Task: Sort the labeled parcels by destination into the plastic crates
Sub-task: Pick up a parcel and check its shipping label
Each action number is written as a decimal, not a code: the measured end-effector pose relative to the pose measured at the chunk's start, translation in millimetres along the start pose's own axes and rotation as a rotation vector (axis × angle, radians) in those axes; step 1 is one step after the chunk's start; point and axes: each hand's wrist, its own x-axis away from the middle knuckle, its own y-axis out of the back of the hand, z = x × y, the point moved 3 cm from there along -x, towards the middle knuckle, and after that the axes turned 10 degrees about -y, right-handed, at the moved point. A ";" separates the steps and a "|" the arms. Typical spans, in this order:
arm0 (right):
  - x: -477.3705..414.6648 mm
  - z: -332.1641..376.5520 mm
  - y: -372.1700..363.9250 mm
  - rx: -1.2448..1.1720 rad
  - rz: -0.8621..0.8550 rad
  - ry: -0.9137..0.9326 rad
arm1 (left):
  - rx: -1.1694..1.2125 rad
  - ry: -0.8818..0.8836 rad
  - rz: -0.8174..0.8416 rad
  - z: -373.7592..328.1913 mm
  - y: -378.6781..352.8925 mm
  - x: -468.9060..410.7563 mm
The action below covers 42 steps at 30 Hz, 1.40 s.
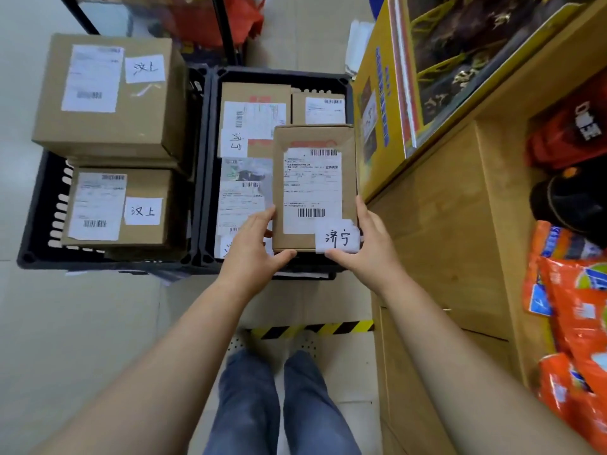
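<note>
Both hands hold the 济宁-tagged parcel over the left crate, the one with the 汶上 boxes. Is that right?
Not quite. In the head view the left hand and right hand do hold the 济宁-tagged parcel, but it is over the right crate, which holds other labeled parcels. The 汶上 boxes sit in the left crate, apart from it.

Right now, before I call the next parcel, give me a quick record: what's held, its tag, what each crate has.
held: brown cardboard parcel, white shipping label, handwritten slip 济宁
left-hand grip: holds parcel's near left corner
right-hand grip: holds its near right corner
position: over right black plastic crate
right crate contents: labelled parcels, one slip reads 济宁
left black plastic crate: far brown cardboard box and near brown cardboard box, both tagged 汶上
</note>
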 end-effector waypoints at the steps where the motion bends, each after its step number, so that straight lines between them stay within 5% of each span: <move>1: -3.8 -3.0 -1.6 -0.004 0.002 -0.008 | -0.003 0.007 0.005 1.9 -2.7 -2.8; 22: -48.7 -34.1 -40.5 0.157 0.070 -0.174 | -0.212 0.010 0.210 51.0 -38.7 -33.1; 42: -75.7 -51.8 -65.3 0.311 0.041 -0.187 | -0.477 -0.097 0.099 66.0 -69.7 -33.6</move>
